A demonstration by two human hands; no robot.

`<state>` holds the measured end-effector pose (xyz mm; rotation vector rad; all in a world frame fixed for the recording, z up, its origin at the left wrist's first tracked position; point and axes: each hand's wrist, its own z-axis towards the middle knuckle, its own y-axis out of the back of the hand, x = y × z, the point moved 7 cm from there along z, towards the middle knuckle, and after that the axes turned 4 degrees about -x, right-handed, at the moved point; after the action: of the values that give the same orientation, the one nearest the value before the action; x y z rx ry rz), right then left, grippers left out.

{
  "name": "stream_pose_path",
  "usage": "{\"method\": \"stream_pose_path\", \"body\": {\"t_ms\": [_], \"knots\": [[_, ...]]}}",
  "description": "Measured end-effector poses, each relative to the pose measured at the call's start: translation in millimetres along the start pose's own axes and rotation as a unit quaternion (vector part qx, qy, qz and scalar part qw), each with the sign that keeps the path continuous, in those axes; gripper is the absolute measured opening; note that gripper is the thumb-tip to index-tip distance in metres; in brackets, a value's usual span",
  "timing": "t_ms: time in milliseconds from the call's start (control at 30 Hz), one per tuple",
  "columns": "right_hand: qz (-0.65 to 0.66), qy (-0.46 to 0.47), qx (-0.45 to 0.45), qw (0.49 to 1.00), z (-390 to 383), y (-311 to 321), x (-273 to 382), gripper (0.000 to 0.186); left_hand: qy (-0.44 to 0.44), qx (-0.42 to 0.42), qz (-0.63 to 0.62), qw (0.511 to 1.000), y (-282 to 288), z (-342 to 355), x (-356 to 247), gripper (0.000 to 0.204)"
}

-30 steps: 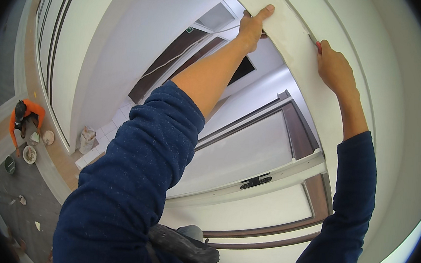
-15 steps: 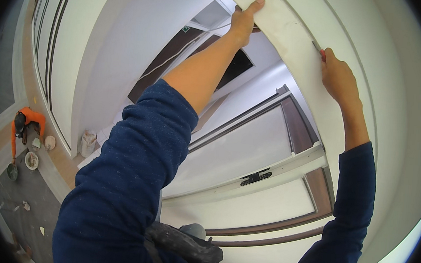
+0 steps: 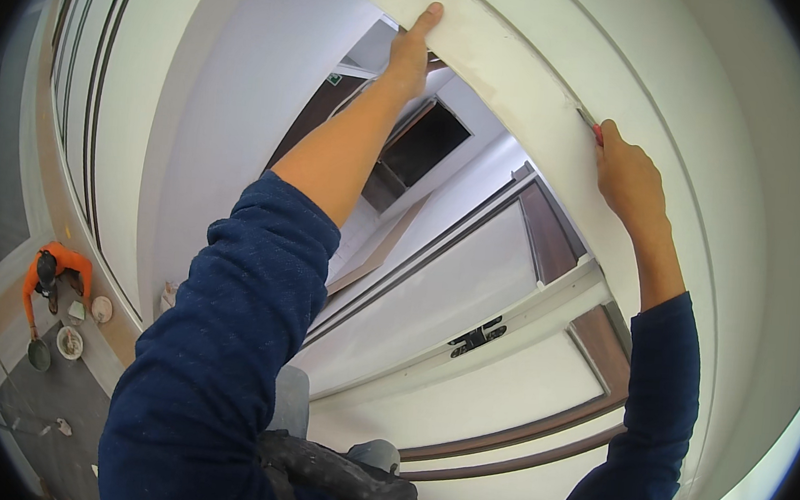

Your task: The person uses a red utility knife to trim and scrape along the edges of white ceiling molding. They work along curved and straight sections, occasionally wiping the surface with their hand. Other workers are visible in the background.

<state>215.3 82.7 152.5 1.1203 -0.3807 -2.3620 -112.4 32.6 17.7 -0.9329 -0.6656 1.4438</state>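
My left hand (image 3: 409, 58) grips the lower edge of a white door-frame header (image 3: 495, 55), thumb up on its face and fingers partly hidden behind it. My right hand (image 3: 628, 172) is closed round the red handle of a narrow metal-bladed tool (image 3: 589, 120). The blade's tip rests at a long groove or seam running along the white frame. Both arms are raised, in dark blue sleeves. Below the opening is a white and brown panelled door (image 3: 445, 395) with a black hinge fitting (image 3: 478, 336) on its edge.
At lower left a co-worker in orange (image 3: 65, 266) crouches on the floor among a white bucket (image 3: 69, 342), a dark green container (image 3: 38, 354) and a round pale lid (image 3: 101, 309). A dark bundle (image 3: 336, 471) is at my legs. A dark opening (image 3: 427, 144) shows beyond the doorway.
My left hand has shifted left along the frame edge. My right hand and tool sit lower in the view. The co-worker's hand has moved to the green container.
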Motion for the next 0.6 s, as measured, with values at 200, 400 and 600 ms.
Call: {"method": "stream_pose_path", "body": {"t_ms": [200,400,600], "knots": [[-0.025,0.025,-0.027,0.999,-16,2,-14,0.016,-0.01,0.014,-0.001,1.0,-2,1,1,0.088],[-0.023,0.013,-0.019,0.999,-36,-2,-34,0.014,-0.008,0.019,0.017,1.0,0,0,-1,0.086],[-0.024,0.011,-0.024,0.999,-49,-3,-51,0.014,-0.006,0.035,0.019,0.999,-6,-4,-1,0.084]]}}
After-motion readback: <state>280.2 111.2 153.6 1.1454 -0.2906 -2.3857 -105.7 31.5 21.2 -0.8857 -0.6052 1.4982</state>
